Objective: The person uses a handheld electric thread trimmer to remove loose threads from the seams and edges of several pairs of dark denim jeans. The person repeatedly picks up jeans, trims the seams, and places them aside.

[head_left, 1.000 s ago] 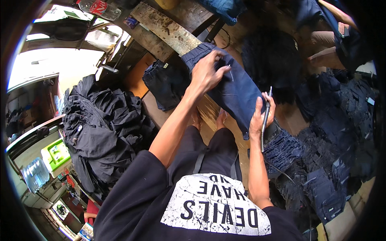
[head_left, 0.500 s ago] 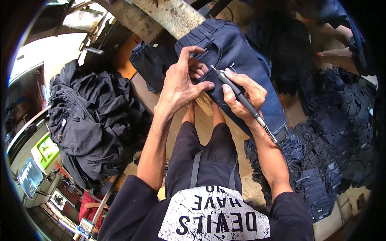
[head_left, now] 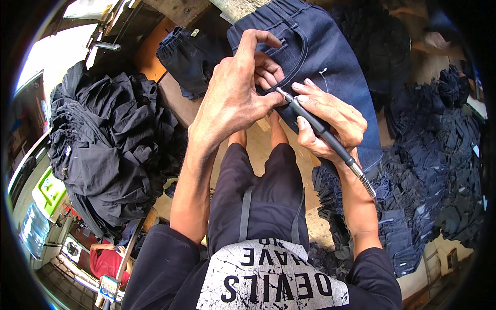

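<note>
Dark blue denim shorts with a gathered waistband lie ahead of me, and a loose white thread hangs on the cloth. My left hand is at the curved pocket edge, its fingers curled in the pocket opening and the thumb bent toward them on the cloth. In my right hand is a slim black pen-shaped rotary handpiece, held like a pen. Its metal tip meets the pocket edge beside my left thumb; whether it touches the cloth I cannot tell. A spring-sleeved cable leaves its rear end.
A large heap of black garments rises on the left. Dark folded shorts lie behind my left hand. Stacks of dark garments fill the right side. A pale worn board is under the waistband. A person in red is at lower left.
The denim shorts look closer and larger. My left fingers and thumb have come nearer each other at the pocket. The handpiece tip has shifted down and slightly right, next to my left thumb.
</note>
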Action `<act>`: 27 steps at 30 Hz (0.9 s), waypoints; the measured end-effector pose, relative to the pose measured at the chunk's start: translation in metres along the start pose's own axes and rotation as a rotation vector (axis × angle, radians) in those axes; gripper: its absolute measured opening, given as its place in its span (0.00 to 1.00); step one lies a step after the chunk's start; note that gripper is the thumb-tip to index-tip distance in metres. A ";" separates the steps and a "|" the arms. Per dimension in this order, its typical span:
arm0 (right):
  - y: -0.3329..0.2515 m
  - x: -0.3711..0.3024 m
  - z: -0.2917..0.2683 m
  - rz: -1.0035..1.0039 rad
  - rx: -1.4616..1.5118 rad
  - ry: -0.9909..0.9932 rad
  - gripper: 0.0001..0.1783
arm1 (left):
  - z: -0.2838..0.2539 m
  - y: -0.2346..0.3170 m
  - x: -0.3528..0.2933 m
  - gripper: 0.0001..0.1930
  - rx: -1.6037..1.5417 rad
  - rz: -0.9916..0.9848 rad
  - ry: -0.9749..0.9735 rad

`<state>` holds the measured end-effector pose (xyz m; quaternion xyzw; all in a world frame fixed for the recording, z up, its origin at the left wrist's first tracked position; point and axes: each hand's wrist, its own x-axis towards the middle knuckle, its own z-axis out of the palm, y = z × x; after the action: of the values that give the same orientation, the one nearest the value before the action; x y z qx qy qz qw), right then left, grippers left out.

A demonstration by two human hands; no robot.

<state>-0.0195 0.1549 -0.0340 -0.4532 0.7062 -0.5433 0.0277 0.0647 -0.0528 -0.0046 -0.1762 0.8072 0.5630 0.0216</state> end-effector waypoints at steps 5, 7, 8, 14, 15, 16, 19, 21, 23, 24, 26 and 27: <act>0.001 -0.002 0.000 0.006 -0.016 -0.012 0.15 | 0.000 -0.001 0.000 0.42 -0.053 -0.017 -0.014; 0.001 -0.002 0.001 0.005 -0.017 -0.004 0.15 | -0.001 -0.001 0.000 0.41 -0.098 -0.037 -0.024; 0.001 -0.002 0.001 0.003 -0.017 0.001 0.15 | -0.001 -0.001 -0.001 0.41 -0.100 -0.052 -0.026; 0.002 -0.002 0.000 0.004 -0.017 0.025 0.16 | 0.001 -0.002 -0.002 0.42 -0.135 -0.056 -0.010; 0.002 -0.002 0.000 0.008 -0.013 0.027 0.16 | 0.001 -0.002 -0.003 0.42 -0.144 -0.061 -0.006; 0.002 -0.002 -0.001 0.014 -0.012 0.028 0.16 | 0.002 -0.003 -0.003 0.42 -0.153 -0.066 -0.001; 0.002 -0.002 -0.001 0.028 -0.011 0.038 0.16 | 0.004 -0.005 -0.003 0.42 -0.185 -0.069 0.012; 0.003 -0.002 -0.001 0.031 -0.011 0.054 0.16 | 0.006 -0.005 -0.004 0.43 -0.187 -0.066 0.018; 0.003 -0.002 -0.001 0.035 -0.013 0.050 0.17 | 0.007 -0.006 -0.004 0.43 -0.197 -0.074 0.023; 0.003 -0.003 -0.001 0.038 -0.014 0.048 0.17 | 0.007 -0.006 -0.005 0.43 -0.207 -0.084 0.024; 0.003 -0.003 -0.001 0.038 -0.022 0.061 0.17 | 0.008 -0.007 -0.006 0.44 -0.219 -0.091 0.029; 0.004 -0.003 -0.001 0.038 -0.026 0.066 0.17 | 0.008 -0.008 -0.006 0.44 -0.220 -0.088 0.032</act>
<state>-0.0205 0.1578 -0.0381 -0.4218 0.7221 -0.5482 0.0088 0.0714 -0.0462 -0.0129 -0.2217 0.7322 0.6438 0.0138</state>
